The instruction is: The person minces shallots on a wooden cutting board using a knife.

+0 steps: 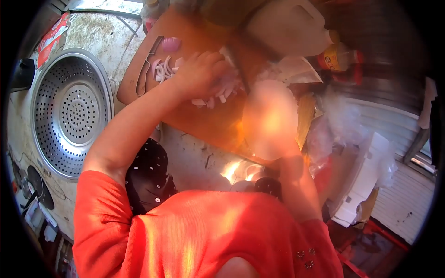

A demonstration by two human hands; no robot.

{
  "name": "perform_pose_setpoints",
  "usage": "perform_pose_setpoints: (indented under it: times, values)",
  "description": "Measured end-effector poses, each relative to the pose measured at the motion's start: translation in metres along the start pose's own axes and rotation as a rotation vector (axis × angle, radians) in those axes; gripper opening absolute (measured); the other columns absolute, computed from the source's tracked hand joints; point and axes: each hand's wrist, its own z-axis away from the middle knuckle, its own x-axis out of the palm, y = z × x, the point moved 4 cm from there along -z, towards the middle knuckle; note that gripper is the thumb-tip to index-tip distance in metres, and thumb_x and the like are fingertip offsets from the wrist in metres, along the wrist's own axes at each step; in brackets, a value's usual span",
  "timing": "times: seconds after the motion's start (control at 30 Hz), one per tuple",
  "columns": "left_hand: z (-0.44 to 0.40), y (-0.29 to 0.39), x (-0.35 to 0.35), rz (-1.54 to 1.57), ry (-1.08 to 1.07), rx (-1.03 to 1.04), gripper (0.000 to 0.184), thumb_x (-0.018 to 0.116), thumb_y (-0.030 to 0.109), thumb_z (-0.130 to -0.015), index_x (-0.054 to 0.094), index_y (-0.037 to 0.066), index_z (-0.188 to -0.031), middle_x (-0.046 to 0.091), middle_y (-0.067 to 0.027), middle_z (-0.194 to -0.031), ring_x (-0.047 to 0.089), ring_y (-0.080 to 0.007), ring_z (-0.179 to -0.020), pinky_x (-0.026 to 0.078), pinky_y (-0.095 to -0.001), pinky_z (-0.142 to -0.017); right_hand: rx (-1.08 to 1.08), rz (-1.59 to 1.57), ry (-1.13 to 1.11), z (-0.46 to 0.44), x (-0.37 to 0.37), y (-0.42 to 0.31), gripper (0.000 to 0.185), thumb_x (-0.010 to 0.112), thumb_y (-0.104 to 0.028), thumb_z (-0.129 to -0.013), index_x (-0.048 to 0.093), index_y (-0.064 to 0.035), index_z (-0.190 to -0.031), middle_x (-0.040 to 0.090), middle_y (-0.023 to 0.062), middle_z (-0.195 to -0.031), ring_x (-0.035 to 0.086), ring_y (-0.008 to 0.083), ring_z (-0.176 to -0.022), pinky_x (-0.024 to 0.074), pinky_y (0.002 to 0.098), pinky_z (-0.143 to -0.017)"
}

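My left hand (201, 72) presses down on onion with its fingers bent, over the brown cutting board (185, 113). Sliced onion (218, 95) lies under and in front of the fingers. More curved onion slices (163, 70) and a purple onion piece (171, 44) rest farther left on the board. Bright glare covers my right hand (271, 123) and blurs its fingers. From it a knife (240, 69) points up and away, its dark blade edge beside the cut onion. A thin bent metal tool (146, 67) lies near the board's left edge.
A perforated metal colander (38, 118) stands on the worn surface at left, near a red-and-white packet (52, 39). A large whitish jug (289, 28) and a bottle with a yellow label (333, 60) are beyond the board. Plastic bags (340, 120) and a white box (359, 180) are at right.
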Motion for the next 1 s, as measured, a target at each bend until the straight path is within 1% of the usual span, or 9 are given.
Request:
perform_pose_setpoints:
  times: [0.07,0.2,0.23,0.37,0.43,0.67,0.9,0.97,1.0]
  values:
    - [0.000,-0.001,-0.003,0.007,0.072,0.044,0.040,0.076,0.025,-0.070,0.066,0.015,-0.107,0.061,-0.0089,-0.113,0.059,-0.0308,-0.105,0.046,-0.0465,-0.087,0.332,-0.055,-0.198,0.002,0.002,0.010,0.030,0.071,-0.021,-0.085,0.065,0.0014,-0.105,0.064,0.0071,-0.076,0.061,0.0142,-0.063,0.0511,0.0313,-0.060]
    - [-0.011,-0.007,-0.007,-0.158,-0.006,0.113,0.062,0.078,0.029,-0.070,0.057,0.015,-0.126,0.053,-0.0100,-0.137,0.048,-0.0335,-0.130,0.038,-0.0560,-0.103,0.382,-0.120,-0.123,0.017,0.010,0.032,0.031,0.069,-0.021,-0.086,0.065,0.0015,-0.106,0.064,0.0056,-0.077,0.059,0.0136,-0.063,0.0500,0.0307,-0.059]
    - [-0.013,-0.010,-0.004,-0.190,-0.111,0.054,0.070,0.076,0.031,-0.074,0.054,0.013,-0.138,0.049,-0.0121,-0.144,0.039,-0.0356,-0.139,0.033,-0.0533,-0.111,0.447,-0.242,-0.095,0.023,0.015,0.036,0.034,0.069,-0.022,-0.088,0.064,0.0026,-0.109,0.065,0.0054,-0.078,0.059,0.0135,-0.063,0.0494,0.0302,-0.059]
    - [-0.028,-0.015,0.004,-0.187,-0.203,0.062,0.074,0.076,0.033,-0.073,0.052,0.014,-0.140,0.045,-0.0125,-0.148,0.037,-0.0350,-0.141,0.032,-0.0534,-0.112,0.588,-0.476,0.034,0.042,0.043,0.055,0.026,0.063,-0.023,-0.095,0.060,-0.0002,-0.108,0.061,0.0073,-0.076,0.059,0.0155,-0.059,0.0489,0.0290,-0.056]
    - [-0.031,-0.019,0.016,-0.171,-0.383,-0.011,0.071,0.075,0.034,-0.074,0.053,0.014,-0.139,0.044,-0.0126,-0.150,0.037,-0.0348,-0.141,0.031,-0.0543,-0.112,0.584,-0.500,0.054,0.047,0.054,0.061,0.027,0.062,-0.024,-0.096,0.059,0.0003,-0.108,0.061,0.0080,-0.077,0.059,0.0159,-0.059,0.0486,0.0290,-0.055]
    - [-0.014,-0.001,0.007,-0.064,-0.369,-0.058,0.064,0.075,0.031,-0.076,0.056,0.014,-0.134,0.051,-0.0125,-0.140,0.045,-0.0341,-0.133,0.033,-0.0509,-0.111,0.604,-0.635,0.066,0.050,0.057,0.048,0.030,0.058,-0.026,-0.099,0.057,0.0004,-0.113,0.061,0.0086,-0.080,0.060,0.0160,-0.061,0.0494,0.0290,-0.056]
    - [0.003,0.021,-0.003,-0.088,-0.091,0.026,0.057,0.078,0.033,-0.073,0.059,0.009,-0.121,0.058,-0.0117,-0.124,0.053,-0.0324,-0.119,0.038,-0.0489,-0.105,0.572,-0.475,0.092,0.050,0.053,0.036,0.031,0.055,-0.030,-0.102,0.058,-0.0001,-0.110,0.061,0.0062,-0.079,0.059,0.0127,-0.062,0.0483,0.0273,-0.055]
    - [0.005,0.025,0.002,-0.128,-0.049,0.055,0.053,0.078,0.032,-0.074,0.060,0.009,-0.117,0.059,-0.0115,-0.121,0.054,-0.0316,-0.118,0.038,-0.0486,-0.103,0.445,-0.365,0.055,0.049,0.046,0.030,0.052,0.058,-0.029,-0.100,0.049,0.0096,-0.134,0.065,0.0088,-0.082,0.061,0.0135,-0.067,0.0501,0.0302,-0.064]
    - [0.006,0.026,0.006,-0.152,-0.027,0.045,0.049,0.077,0.032,-0.074,0.060,0.009,-0.114,0.060,-0.0105,-0.119,0.054,-0.0307,-0.117,0.038,-0.0484,-0.102,0.448,-0.364,0.058,0.048,0.045,0.028,0.052,0.058,-0.029,-0.100,0.049,0.0096,-0.134,0.065,0.0088,-0.082,0.061,0.0135,-0.067,0.0501,0.0302,-0.064]
